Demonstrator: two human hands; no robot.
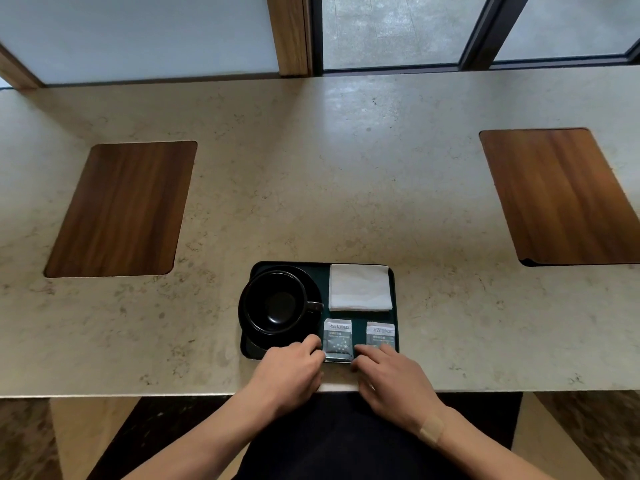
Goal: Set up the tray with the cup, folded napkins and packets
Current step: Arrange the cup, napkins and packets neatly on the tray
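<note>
A dark green tray (358,317) lies near the counter's front edge. On its left stands a black cup (275,303) on a black saucer (313,285), handle to the right. Folded white napkins (360,287) sit at the tray's back right. Two grey packets lie in front: one (337,337) in the middle, another (380,334) at the right. My left hand (289,368) pinches the left edge of the middle packet. My right hand (391,372) touches its right edge with a fingertip and partly covers the right packet's lower end.
The beige stone counter (311,188) has a wooden inlay panel at the left (121,209) and another at the right (557,195). Windows with dark frames and a wooden post (289,32) stand behind it. The counter's front edge (173,393) runs just below my hands.
</note>
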